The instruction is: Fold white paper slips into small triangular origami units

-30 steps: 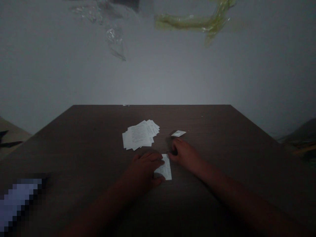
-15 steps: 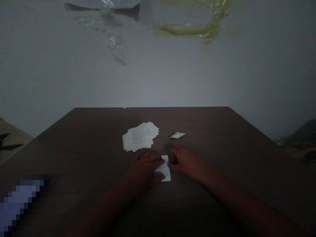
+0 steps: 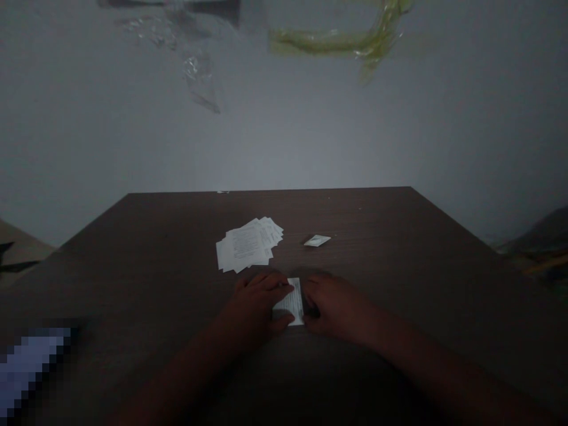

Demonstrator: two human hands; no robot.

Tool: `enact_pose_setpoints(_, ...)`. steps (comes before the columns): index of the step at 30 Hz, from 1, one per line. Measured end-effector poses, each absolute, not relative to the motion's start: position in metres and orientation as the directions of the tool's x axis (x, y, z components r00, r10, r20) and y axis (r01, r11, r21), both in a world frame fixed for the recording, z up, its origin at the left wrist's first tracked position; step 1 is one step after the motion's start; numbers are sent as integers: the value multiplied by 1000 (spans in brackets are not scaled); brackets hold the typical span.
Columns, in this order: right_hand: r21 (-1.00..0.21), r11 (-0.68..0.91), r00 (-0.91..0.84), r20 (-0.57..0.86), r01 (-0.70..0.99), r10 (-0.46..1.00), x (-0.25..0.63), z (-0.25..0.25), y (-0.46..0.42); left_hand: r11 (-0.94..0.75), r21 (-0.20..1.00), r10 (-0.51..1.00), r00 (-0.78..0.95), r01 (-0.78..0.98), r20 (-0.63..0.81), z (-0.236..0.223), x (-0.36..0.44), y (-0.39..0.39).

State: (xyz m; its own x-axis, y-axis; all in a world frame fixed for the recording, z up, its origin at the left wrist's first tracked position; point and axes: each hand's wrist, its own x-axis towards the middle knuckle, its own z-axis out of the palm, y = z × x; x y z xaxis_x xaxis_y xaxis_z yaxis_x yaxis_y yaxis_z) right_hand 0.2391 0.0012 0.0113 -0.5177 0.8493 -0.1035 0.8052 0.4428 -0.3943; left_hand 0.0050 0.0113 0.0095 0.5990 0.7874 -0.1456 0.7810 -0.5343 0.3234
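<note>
A small printed slip of paper [image 3: 296, 305] lies on the table between my two hands. My left hand [image 3: 261, 299] covers its left side, with the thumb and index finger spread and pressing it against the tabletop. At the slip's right edge is my right hand [image 3: 335, 305], its fingers curled and a gap between thumb and forefinger. Whether its fingertips touch the paper is hard to make out. Beyond my left hand lies a fanned pile of printed paper sheets [image 3: 248, 245]. A small folded piece of paper [image 3: 318, 241] sits to the right of that pile.
The dark wooden table [image 3: 421, 266] reaches back to a grey wall [image 3: 310, 130] with yellow tape [image 3: 328, 42] and clear tape stuck on it. A blurred-out, pixelated bluish object [image 3: 31, 367] is at the near left. Tiny scraps lie near the far edge.
My right hand has moved slightly toward me, down along the slip's right edge. My left hand stays on the paper. The whole view has shifted a little.
</note>
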Motion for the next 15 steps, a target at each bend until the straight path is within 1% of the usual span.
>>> enact_pose_setpoints(3, -402, 461, -536, -91, 791, 840, 240, 10, 1, -537, 309, 792, 595, 785, -136, 7, 5, 11)
enact_pose_setpoints(7, -409, 455, -538, -111, 791, 836, 240, 10, 0, -555, 296, 784, 608, 777, -127, 4, 3, 12)
enact_pose_setpoints(12, -448, 450, -553, -128, 773, 823, 242, 7, 1, -539, 318, 792, 598, 780, -125, 4, 3, 11)
enact_pose_setpoints(15, -463, 459, -565, -115, 758, 817, 242, 6, 2, -542, 330, 786, 605, 773, -127, 5, 4, 11)
